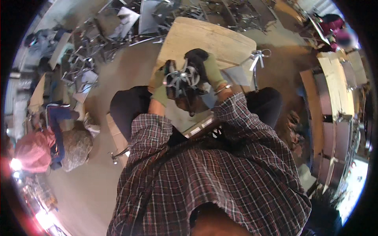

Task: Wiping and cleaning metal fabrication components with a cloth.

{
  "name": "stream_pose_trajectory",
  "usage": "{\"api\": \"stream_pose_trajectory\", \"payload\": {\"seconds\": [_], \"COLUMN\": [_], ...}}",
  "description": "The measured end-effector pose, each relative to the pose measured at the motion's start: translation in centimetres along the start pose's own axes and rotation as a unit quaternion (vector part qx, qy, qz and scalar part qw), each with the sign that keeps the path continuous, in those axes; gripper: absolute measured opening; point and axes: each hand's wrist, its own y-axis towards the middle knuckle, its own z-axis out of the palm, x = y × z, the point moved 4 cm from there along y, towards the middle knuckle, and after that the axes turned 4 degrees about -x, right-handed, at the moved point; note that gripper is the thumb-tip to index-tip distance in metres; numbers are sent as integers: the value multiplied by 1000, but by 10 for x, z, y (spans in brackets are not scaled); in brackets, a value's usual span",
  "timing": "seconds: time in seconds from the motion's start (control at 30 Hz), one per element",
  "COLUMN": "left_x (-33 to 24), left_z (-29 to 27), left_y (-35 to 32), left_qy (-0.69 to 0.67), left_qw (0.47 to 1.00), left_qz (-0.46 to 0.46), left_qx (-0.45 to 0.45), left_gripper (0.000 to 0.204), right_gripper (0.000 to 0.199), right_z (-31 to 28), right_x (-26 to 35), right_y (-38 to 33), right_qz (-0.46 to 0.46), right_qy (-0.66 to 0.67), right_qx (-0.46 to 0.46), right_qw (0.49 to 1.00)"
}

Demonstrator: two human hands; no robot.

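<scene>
Two gloved hands, left hand [162, 84] and right hand [206, 67], are closing around a bent metal-strip piece [182, 77] between them, above the tabletop [208, 37].

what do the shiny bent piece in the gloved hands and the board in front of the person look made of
The bent piece looks like bare metal strips: silver-grey, with bright glints on the curved bands. The board looks like raw wood or plywood: pale tan, matte, with faint grain-like streaks, though the finish is hard to tell. Both the left hand and right hand hold the piece in green gloves that look like fabric.
</scene>
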Motion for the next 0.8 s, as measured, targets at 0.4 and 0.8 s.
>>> {"api": "stream_pose_trajectory", "payload": {"seconds": [0.4,0.8], "left_x": [-39,-83], "left_z": [24,24], "left_y": [-22,17], "left_qy": [138,713], "left_qw": [970,606], "left_qz": [-66,329], "left_qx": [-191,-129], "left_gripper": [32,27], "right_gripper": [16,19], "right_z": [54,40], "right_x": [-13,4], "right_y": [-24,-18], "right_qz": [58,47], "right_qy": [-41,-69], "right_qx": [87,5], "right_qw": [994,997]}}
